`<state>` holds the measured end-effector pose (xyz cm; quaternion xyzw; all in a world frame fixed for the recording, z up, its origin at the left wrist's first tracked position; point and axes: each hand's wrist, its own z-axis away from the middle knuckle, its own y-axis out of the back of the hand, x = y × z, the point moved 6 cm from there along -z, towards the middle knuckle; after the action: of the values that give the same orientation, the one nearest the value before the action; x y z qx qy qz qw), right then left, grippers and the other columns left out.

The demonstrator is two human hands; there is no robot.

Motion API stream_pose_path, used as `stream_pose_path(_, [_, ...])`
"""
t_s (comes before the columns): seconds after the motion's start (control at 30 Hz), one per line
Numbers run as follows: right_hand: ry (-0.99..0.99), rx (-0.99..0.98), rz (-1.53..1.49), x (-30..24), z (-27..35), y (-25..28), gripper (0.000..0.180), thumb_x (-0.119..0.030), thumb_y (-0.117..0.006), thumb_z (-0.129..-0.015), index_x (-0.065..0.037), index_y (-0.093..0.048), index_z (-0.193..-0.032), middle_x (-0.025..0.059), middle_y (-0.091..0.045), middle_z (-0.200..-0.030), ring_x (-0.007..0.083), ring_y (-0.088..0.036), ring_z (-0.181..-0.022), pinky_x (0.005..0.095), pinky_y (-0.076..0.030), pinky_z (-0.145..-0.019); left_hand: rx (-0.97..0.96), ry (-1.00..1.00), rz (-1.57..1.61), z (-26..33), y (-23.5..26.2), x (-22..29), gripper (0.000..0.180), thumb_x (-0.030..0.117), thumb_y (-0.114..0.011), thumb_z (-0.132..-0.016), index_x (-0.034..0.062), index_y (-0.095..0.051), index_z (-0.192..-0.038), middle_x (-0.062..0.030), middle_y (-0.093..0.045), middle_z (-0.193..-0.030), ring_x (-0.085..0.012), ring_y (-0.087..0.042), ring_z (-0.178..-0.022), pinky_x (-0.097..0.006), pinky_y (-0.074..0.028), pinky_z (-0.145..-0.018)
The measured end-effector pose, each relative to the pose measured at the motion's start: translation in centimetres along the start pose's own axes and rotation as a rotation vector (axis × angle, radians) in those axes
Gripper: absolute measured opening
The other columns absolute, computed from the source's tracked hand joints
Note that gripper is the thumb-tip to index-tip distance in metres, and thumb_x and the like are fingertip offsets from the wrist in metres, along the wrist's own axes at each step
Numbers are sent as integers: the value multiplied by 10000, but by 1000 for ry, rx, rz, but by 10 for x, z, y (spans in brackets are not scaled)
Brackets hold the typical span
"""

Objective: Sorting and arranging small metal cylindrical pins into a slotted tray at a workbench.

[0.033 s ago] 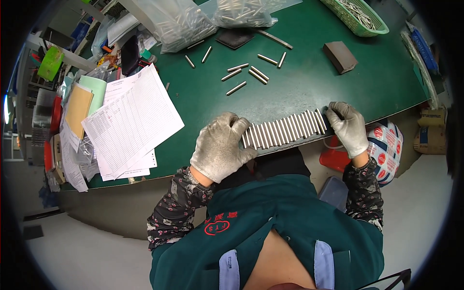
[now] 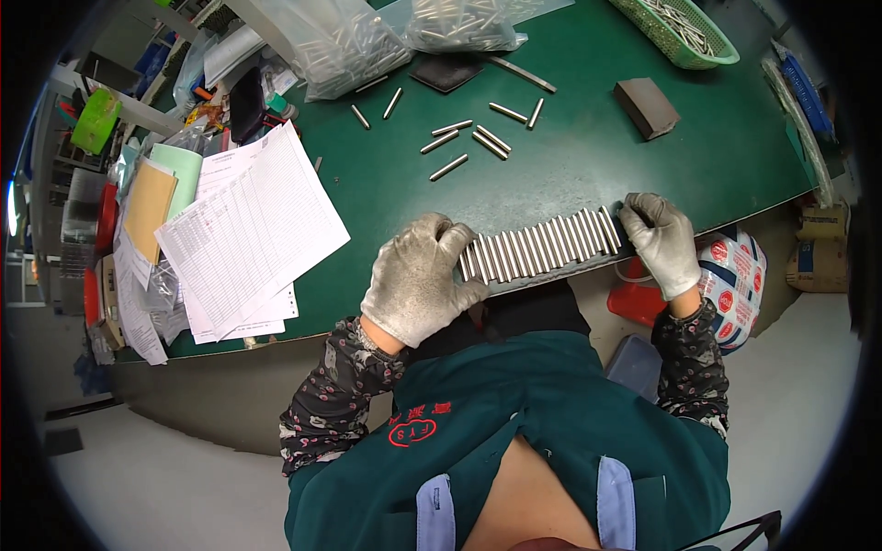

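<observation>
A slanting row of polished metal pins (image 2: 537, 248) lies side by side along the front edge of the green table. My left hand (image 2: 423, 275), in a worn whitish glove, is at the row's left end, its thumb low and its forefinger high around the outermost pins. Beside the right end is my right hand (image 2: 660, 241), gloved too, its fingers curled close to the last pin. Whatever is between those fingertips is hidden. Beyond the row, several loose pins (image 2: 449, 167) are scattered on the table.
Clear bags full of pins (image 2: 464, 26) stand at the back, near a dark flat pad (image 2: 446, 73) and a metal strip (image 2: 520, 74). A green basket (image 2: 721, 53) and a brown block (image 2: 647, 108) sit to the right. Printed sheets (image 2: 257, 230) cover the left side.
</observation>
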<state>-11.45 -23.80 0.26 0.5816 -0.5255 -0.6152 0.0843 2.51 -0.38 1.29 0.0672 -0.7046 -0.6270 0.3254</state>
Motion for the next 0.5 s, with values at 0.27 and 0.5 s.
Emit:
stream_pose_path(0.27, [11, 13, 11, -2, 0, 0, 151, -154, -625, -810, -19, -657, -868, 149, -659, -841, 302, -641, -766, 345, -501, -683, 107, -42, 11, 2, 2, 6, 526, 276, -807, -552, 45, -631, -991, -128, -535, -1014, -288, -570, -946, -401, -495, -827])
stream_pose_path(0.5, [14, 18, -4, 1, 1, -1, 151, -151, -627, -805, -18, -659, -869, 152, -661, -849, 309, -640, -774, 350, -500, -693, 166, -90, 215, 0, 8, 2, 268, 177, -726, -696, 8, -638, -886, -133, -535, -941, -277, -572, -842, -357, -491, -749])
